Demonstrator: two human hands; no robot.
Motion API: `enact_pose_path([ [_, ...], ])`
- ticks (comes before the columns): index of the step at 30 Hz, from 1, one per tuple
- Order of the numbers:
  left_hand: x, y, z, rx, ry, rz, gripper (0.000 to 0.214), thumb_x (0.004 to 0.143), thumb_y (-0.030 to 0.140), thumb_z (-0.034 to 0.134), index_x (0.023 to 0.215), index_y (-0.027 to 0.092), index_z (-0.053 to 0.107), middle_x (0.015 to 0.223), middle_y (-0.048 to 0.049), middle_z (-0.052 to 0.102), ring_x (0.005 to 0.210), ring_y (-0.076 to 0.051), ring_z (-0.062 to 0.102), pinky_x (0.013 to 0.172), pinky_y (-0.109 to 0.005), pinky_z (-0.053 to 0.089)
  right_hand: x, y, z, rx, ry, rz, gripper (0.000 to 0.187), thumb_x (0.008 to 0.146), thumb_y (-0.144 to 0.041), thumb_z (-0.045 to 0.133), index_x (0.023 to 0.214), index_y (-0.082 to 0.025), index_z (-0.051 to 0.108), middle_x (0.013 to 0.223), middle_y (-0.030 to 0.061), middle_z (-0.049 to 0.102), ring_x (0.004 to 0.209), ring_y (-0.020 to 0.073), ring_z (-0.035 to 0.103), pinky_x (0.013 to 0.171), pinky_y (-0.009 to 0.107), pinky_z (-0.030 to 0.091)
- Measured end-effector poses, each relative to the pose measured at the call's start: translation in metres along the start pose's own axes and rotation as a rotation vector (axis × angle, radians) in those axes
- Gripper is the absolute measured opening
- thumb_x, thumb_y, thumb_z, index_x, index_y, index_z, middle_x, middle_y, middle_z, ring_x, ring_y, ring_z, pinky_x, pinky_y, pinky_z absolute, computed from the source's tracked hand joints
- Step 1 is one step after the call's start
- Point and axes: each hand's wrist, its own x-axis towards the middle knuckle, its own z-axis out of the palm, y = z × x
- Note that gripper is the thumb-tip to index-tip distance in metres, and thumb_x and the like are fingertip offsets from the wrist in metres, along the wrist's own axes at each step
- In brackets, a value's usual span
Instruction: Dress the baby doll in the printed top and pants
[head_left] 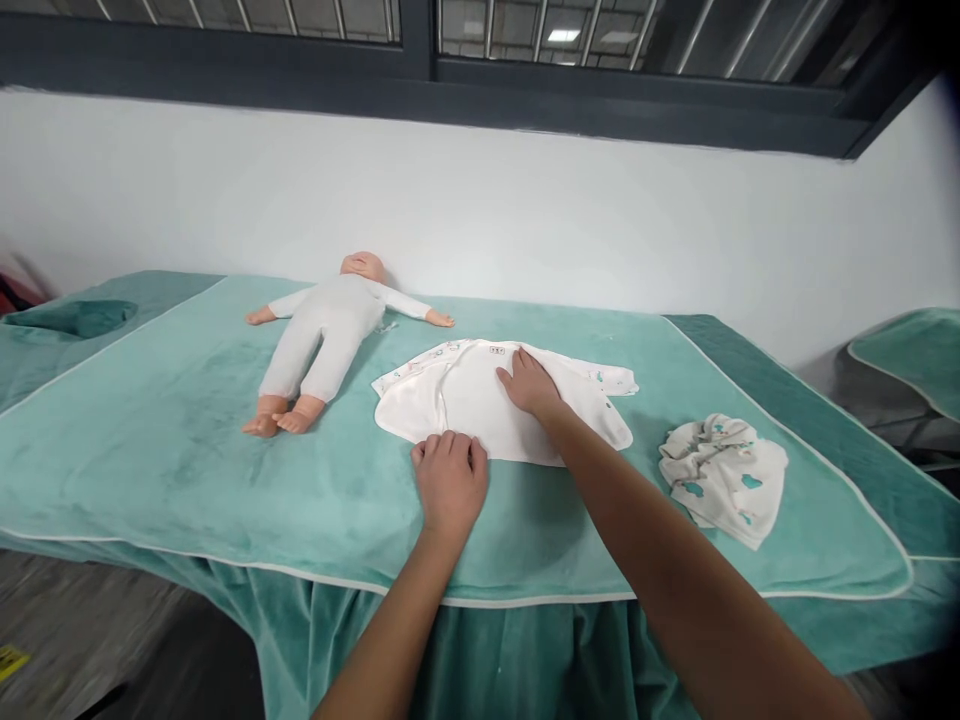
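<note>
A white baby shirt [487, 410] with small coloured prints on its sleeves lies spread out on the green bed cover. My left hand [452, 480] is at the shirt's near hem, its fingers curled and pressed together on the edge. Farther up, my right hand [529, 382] lies flat on the upper part near the neckline, fingers stretched out. To the left, a baby doll [326, 325] in a white body suit rests on its back with arms spread.
A crumpled white printed baby garment [724, 475] lies to the right of my right forearm. The green velvety cover [187, 430] has a pale piped edge and drapes down in front. A white wall [525, 220] stands behind the bed, beneath a dark barred window frame [487, 90].
</note>
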Motion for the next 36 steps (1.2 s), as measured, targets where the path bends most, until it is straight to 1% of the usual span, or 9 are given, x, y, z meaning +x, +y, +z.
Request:
enact_pose_path([
  [4,0.0,0.002,0.0,0.009,-0.017,-0.015,0.026,0.096,0.029,0.048,0.075,0.02,0.061,0.077,-0.0041,0.065,0.085,-0.023,0.055,0.084,-0.041,0.03,0.009,-0.006,0.001,0.001,-0.01,0.033,0.074,0.099,-0.049,0.021,0.154,0.001,0.021,0.164,0.0159,0.014,0.151,0.0259,0.015,0.122,0.036,0.015],
  [8,0.001,0.003,-0.001,0.021,-0.023,-0.016,0.026,0.096,0.029,0.047,0.077,0.02,0.062,0.079,-0.0042,0.066,0.087,-0.023,0.055,0.084,-0.041,0.031,0.006,-0.017,0.002,-0.018,-0.009,0.045,0.073,0.099,-0.046,0.021,0.154,0.002,0.021,0.164,0.0167,0.014,0.151,0.0282,0.014,0.122,0.039,0.014],
  [12,0.001,0.004,-0.002,0.022,-0.007,-0.008,0.026,0.096,0.029,0.047,0.076,0.02,0.062,0.078,-0.0046,0.066,0.086,-0.023,0.054,0.083,-0.04,0.031,-0.003,-0.033,0.004,-0.042,0.004,0.002,0.072,0.099,-0.049,0.02,0.155,-0.003,0.021,0.164,0.013,0.016,0.152,0.0277,0.014,0.122,0.042,0.013],
  [17,-0.002,0.004,-0.002,0.022,0.006,-0.013,0.027,0.096,0.03,0.047,0.075,0.02,0.06,0.078,-0.0049,0.066,0.085,-0.024,0.053,0.083,-0.04,0.032,-0.008,-0.049,0.008,-0.047,0.013,-0.05,0.072,0.099,-0.048,0.017,0.155,-0.004,0.022,0.164,0.0131,0.017,0.152,0.0257,0.014,0.121,0.041,0.014],
  [21,-0.003,0.003,-0.002,0.015,0.005,-0.012,0.027,0.096,0.03,0.047,0.074,0.02,0.059,0.077,-0.0047,0.065,0.085,-0.023,0.053,0.084,-0.04,0.032,-0.005,-0.056,0.01,-0.038,0.017,-0.098,0.072,0.1,-0.05,0.017,0.155,-0.005,0.023,0.164,0.0126,0.017,0.152,0.0241,0.014,0.121,0.04,0.013],
  [30,-0.001,0.003,0.001,-0.01,0.003,-0.016,0.028,0.096,0.03,0.046,0.074,0.02,0.059,0.077,-0.0053,0.064,0.085,-0.024,0.053,0.084,-0.04,0.032,0.013,-0.071,0.013,-0.011,0.009,-0.188,0.072,0.1,-0.051,0.017,0.154,-0.005,0.026,0.163,0.0127,0.02,0.151,0.0237,0.017,0.121,0.041,0.014],
  [33,-0.002,0.003,0.001,-0.019,0.001,-0.016,0.027,0.096,0.029,0.046,0.074,0.021,0.06,0.077,-0.0053,0.064,0.085,-0.024,0.054,0.083,-0.04,0.032,0.012,-0.074,0.012,-0.002,0.019,-0.228,0.069,0.1,-0.049,0.017,0.153,-0.007,0.029,0.162,0.0125,0.024,0.15,0.0237,0.018,0.121,0.042,0.014],
  [36,-0.002,0.003,0.001,-0.01,0.001,-0.018,0.026,0.096,0.029,0.046,0.075,0.021,0.059,0.077,-0.0048,0.064,0.084,-0.023,0.053,0.084,-0.04,0.032,0.007,-0.076,0.012,0.007,0.018,-0.258,0.069,0.101,-0.048,0.017,0.153,-0.005,0.028,0.162,0.013,0.025,0.15,0.0244,0.019,0.121,0.042,0.015],
])
